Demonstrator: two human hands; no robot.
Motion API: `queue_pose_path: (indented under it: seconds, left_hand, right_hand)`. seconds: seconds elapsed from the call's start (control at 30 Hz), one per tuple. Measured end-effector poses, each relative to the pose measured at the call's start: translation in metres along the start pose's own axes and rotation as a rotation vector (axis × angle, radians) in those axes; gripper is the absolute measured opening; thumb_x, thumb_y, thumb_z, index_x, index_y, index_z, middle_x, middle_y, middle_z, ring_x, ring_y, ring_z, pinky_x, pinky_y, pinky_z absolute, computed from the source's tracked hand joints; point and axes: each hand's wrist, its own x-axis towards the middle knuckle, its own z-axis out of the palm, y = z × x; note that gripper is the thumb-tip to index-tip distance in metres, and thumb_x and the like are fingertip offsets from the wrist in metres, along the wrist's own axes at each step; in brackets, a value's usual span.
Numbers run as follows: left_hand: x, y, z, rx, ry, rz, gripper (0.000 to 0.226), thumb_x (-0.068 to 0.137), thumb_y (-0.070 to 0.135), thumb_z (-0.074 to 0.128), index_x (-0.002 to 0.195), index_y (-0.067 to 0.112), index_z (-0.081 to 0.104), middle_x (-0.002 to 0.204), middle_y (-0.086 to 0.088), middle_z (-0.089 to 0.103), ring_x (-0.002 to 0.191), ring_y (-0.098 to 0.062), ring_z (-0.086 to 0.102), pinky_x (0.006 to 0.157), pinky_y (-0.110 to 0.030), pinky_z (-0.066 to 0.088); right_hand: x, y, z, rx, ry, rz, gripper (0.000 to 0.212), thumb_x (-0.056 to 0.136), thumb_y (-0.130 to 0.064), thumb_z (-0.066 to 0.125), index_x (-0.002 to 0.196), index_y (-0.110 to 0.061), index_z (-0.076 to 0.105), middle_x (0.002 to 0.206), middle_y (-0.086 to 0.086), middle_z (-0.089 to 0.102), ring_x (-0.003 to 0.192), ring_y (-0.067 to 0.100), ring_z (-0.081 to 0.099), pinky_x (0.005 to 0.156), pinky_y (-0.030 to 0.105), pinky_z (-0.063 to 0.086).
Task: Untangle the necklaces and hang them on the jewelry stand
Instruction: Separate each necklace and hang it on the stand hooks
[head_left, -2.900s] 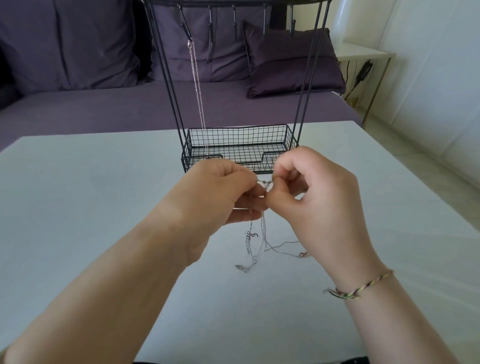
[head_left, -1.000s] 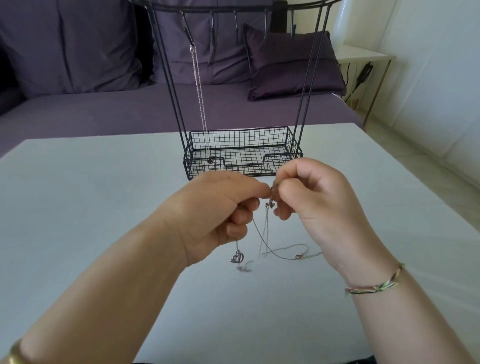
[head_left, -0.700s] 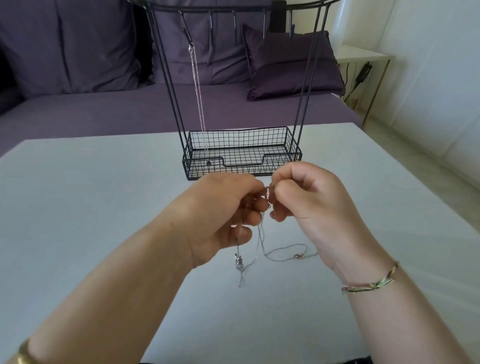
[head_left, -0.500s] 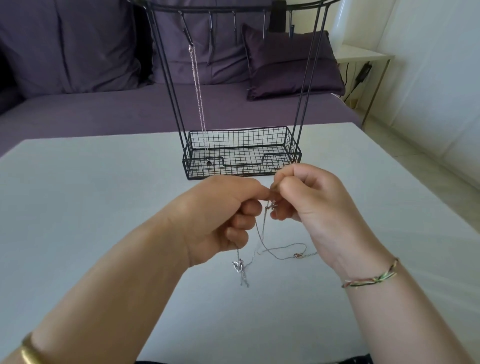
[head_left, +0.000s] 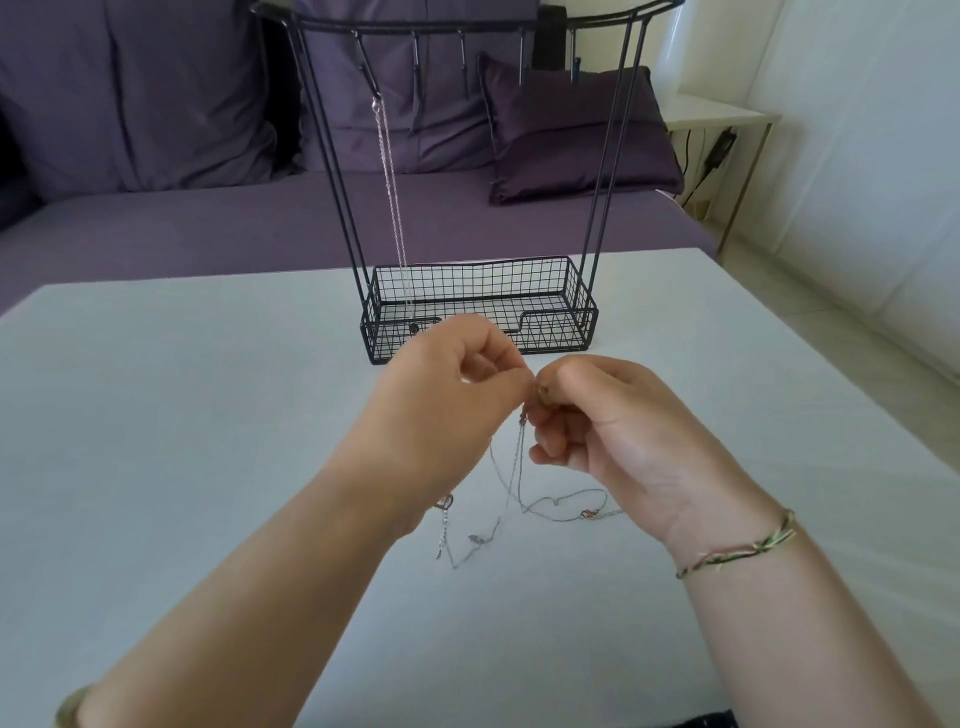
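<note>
Left hand (head_left: 447, 395): curled, thumb and forefinger pinching the chain where the strands meet
Right hand (head_left: 613, 421): curled, pinching the same spot, close against the left
Tangled necklaces (head_left: 511, 467): hanging from the pinch, loose ends and clasps on the table (head_left: 208, 441), just before the jewelry stand (head_left: 613, 156)
Hung necklace (head_left: 392, 197): on one hook, reaching into the stand's basket
Risk: pulling the hands apart would likely tighten the tangle or snap a link; a trailing loop may snag a clasp

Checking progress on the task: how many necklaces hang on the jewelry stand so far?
1. A silver necklace hangs from the leftmost hook of the jewelry stand, its end down in the basket. The tangled chains are off it.
</note>
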Motion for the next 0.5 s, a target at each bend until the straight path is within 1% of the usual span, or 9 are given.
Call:
queue_pose_path:
  seconds: [0.07, 0.13, 0.17, 0.23, 0.27, 0.4, 0.5]
  left_hand:
    - [0.0006, -0.0003, -0.0007, -0.052, 0.036, 0.005, 0.011, 0.087, 0.017, 0.059, 0.077, 0.019, 0.059, 0.065, 0.008, 0.058, 0.048, -0.012, 0.044, 0.047, -0.026, 0.04]
    - [0.0008, 0.0015, -0.0015, -0.16, 0.055, -0.019, 0.013, 0.089, 0.013, 0.056, 0.077, 0.015, 0.058, 0.068, -0.004, 0.064, 0.047, -0.013, 0.046, 0.044, -0.025, 0.037]
    - [0.0005, 0.0029, -0.0016, -0.226, 0.056, -0.039, 0.014, 0.09, 0.011, 0.054, 0.077, 0.013, 0.057, 0.071, -0.005, 0.066, 0.047, -0.012, 0.046, 0.043, -0.024, 0.036]
    - [0.0003, 0.005, -0.0005, -0.327, 0.049, -0.072, 0.014, 0.092, 0.009, 0.051, 0.078, 0.011, 0.055, 0.069, 0.001, 0.065, 0.045, -0.009, 0.044, 0.04, -0.021, 0.035]
    - [0.0005, 0.0049, 0.0, -0.336, 0.043, -0.085, 0.014, 0.092, 0.008, 0.051, 0.079, 0.01, 0.055, 0.067, 0.003, 0.064, 0.045, -0.008, 0.043, 0.04, -0.019, 0.035]
    - [0.0023, 0.0037, -0.0008, -0.313, -0.024, -0.171, 0.009, 0.091, 0.008, 0.054, 0.084, 0.013, 0.058, 0.066, 0.003, 0.057, 0.047, -0.008, 0.045, 0.04, -0.019, 0.037]
    - [0.0017, 0.0051, -0.0051, -0.343, -0.089, -0.237, 0.014, 0.087, 0.004, 0.055, 0.084, 0.015, 0.064, 0.066, 0.002, 0.053, 0.05, -0.009, 0.048, 0.04, -0.02, 0.041]
  right_hand:
    - [0.0002, 0.0002, -0.0009, -0.002, 0.01, 0.013, 0.026, 0.083, -0.001, 0.046, 0.06, -0.008, 0.054, 0.056, 0.002, 0.055, 0.042, 0.012, 0.044, 0.051, 0.025, 0.05]
    - [0.0006, 0.0005, -0.0015, -0.003, 0.02, 0.025, 0.027, 0.084, -0.001, 0.046, 0.059, -0.009, 0.053, 0.056, 0.003, 0.055, 0.042, 0.012, 0.043, 0.051, 0.025, 0.049]
    - [0.0008, 0.0005, -0.0015, -0.004, 0.023, 0.031, 0.027, 0.084, -0.001, 0.046, 0.059, -0.009, 0.053, 0.056, 0.003, 0.055, 0.042, 0.012, 0.043, 0.051, 0.025, 0.049]
    - [0.0012, 0.0007, -0.001, -0.003, 0.026, 0.04, 0.027, 0.084, -0.001, 0.047, 0.059, -0.009, 0.053, 0.056, 0.002, 0.055, 0.042, 0.012, 0.043, 0.051, 0.026, 0.049]
    - [0.0013, 0.0007, -0.0006, -0.002, 0.029, 0.043, 0.027, 0.084, -0.001, 0.047, 0.059, -0.009, 0.053, 0.055, 0.002, 0.055, 0.042, 0.012, 0.043, 0.052, 0.026, 0.049]
    - [0.0021, 0.0007, -0.0015, 0.007, 0.051, 0.05, 0.026, 0.084, 0.0, 0.047, 0.06, -0.009, 0.054, 0.055, 0.002, 0.055, 0.043, 0.012, 0.044, 0.054, 0.026, 0.051]
    - [0.003, 0.0008, -0.0041, 0.005, 0.066, 0.048, 0.024, 0.083, 0.0, 0.047, 0.062, -0.008, 0.053, 0.057, 0.003, 0.055, 0.044, 0.013, 0.044, 0.054, 0.026, 0.051]
